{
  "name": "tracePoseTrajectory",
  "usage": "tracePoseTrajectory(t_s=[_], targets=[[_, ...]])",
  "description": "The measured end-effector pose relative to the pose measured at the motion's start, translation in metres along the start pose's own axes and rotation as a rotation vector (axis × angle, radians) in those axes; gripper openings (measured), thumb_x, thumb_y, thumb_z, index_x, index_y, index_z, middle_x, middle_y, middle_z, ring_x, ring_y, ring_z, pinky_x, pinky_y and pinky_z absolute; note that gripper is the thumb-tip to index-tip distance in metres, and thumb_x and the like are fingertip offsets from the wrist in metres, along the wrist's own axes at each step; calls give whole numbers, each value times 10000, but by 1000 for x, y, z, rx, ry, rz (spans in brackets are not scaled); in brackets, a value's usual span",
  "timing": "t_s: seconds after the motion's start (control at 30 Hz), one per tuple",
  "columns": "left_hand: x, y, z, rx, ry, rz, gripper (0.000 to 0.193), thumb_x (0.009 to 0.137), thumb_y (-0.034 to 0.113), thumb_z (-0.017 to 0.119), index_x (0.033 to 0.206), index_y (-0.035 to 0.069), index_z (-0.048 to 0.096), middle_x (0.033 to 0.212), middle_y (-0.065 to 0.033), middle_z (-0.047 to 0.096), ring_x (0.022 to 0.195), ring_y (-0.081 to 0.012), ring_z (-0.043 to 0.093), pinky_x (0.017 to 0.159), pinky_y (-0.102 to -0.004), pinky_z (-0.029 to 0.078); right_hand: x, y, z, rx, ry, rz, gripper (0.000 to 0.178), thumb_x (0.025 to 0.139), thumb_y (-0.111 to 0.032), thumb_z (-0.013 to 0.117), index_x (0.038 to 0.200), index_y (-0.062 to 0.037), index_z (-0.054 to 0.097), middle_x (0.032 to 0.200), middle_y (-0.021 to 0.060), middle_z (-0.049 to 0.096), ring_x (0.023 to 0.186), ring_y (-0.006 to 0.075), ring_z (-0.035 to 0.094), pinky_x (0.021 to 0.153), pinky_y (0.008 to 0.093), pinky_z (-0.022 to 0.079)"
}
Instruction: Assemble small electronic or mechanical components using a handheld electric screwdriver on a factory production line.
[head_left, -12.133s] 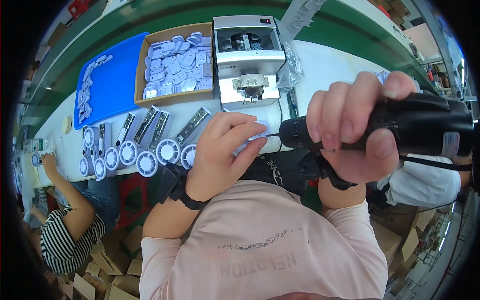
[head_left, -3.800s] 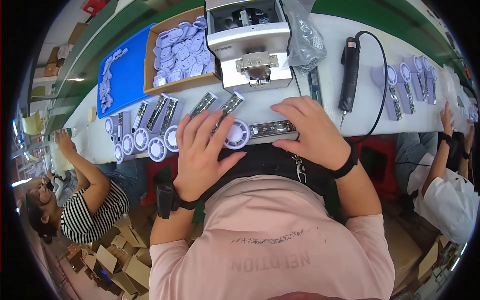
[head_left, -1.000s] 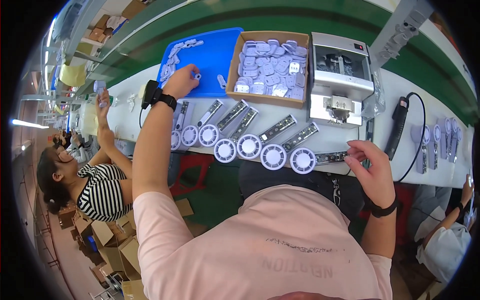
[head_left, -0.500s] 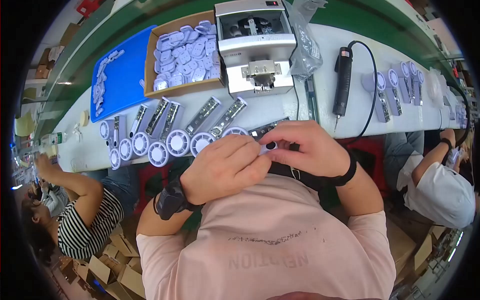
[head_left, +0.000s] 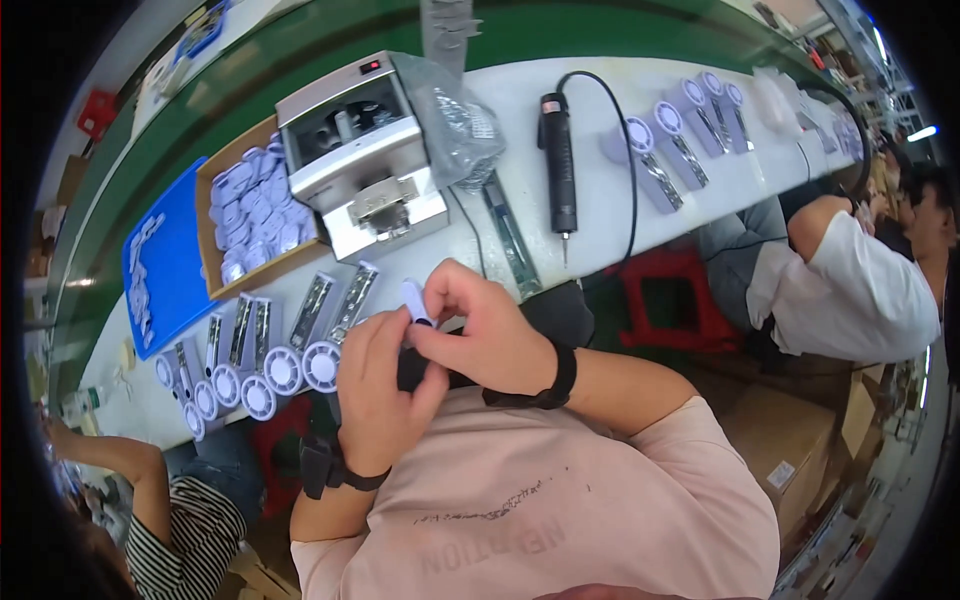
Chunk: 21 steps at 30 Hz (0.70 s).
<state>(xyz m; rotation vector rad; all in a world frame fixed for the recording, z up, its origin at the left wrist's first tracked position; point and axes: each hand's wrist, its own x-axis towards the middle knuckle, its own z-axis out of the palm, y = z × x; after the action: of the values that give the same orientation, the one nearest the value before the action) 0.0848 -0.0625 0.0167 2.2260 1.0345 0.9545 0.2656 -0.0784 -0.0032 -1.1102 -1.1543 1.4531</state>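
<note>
My right hand [head_left: 488, 335] pinching small lavender piece [head_left: 414, 296], my left hand [head_left: 378, 390] up against it, can't tell left fingers' grip, black electric screwdriver [head_left: 559, 170] on white table [head_left: 525, 165]

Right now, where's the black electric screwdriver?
In the head view, the black electric screwdriver lies on the white tabletop right of center, between the clear plastic bag and the right-side lilac fan bodies.

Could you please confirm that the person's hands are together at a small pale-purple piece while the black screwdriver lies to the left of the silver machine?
Not quite: the head view shows the black screwdriver to the right of the silver machine. The left hand and right hand are together at a small pale-purple piece.
</note>
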Motion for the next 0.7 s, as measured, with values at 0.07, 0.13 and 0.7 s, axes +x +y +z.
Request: tracePoseTrajectory(t_s=[0.07, 0.13, 0.7], targets=[[-4, -5, -4, 127, 86, 73, 414, 812, 18, 838, 1192, -20, 680, 1109, -191, 693, 958, -383, 668, 800, -451, 543, 0, 7, 3, 123, -40, 42, 228, 986, -68, 736, 1178, 0, 633, 1025, 32, 688, 991, 91, 662, 871, 283, 557], [-5, -14, -6, 126, 63, 116, 419, 812, 7, 834, 1199, -16, 674, 1089, -184, 697, 947, -375, 672, 797, -448, 544, 4, 14, 11, 361, -143, 123, 184, 1028, -67, 694, 1187, 13, 646, 1058, 38, 700, 1011, 86, 656, 895, 282, 551], [-34, -22, -69, -288, -262, -349, 387, 840, 35, 848, 1195, 24, 694, 1178, -118, 716, 969, -268, 699, 811, -380, 564, -1, -19, -10, -939, -333, -580, 275, 818, -84, 816, 1081, -80, 736, 1000, 89, 698, 914, 308, 694, 785, 415, 558]])
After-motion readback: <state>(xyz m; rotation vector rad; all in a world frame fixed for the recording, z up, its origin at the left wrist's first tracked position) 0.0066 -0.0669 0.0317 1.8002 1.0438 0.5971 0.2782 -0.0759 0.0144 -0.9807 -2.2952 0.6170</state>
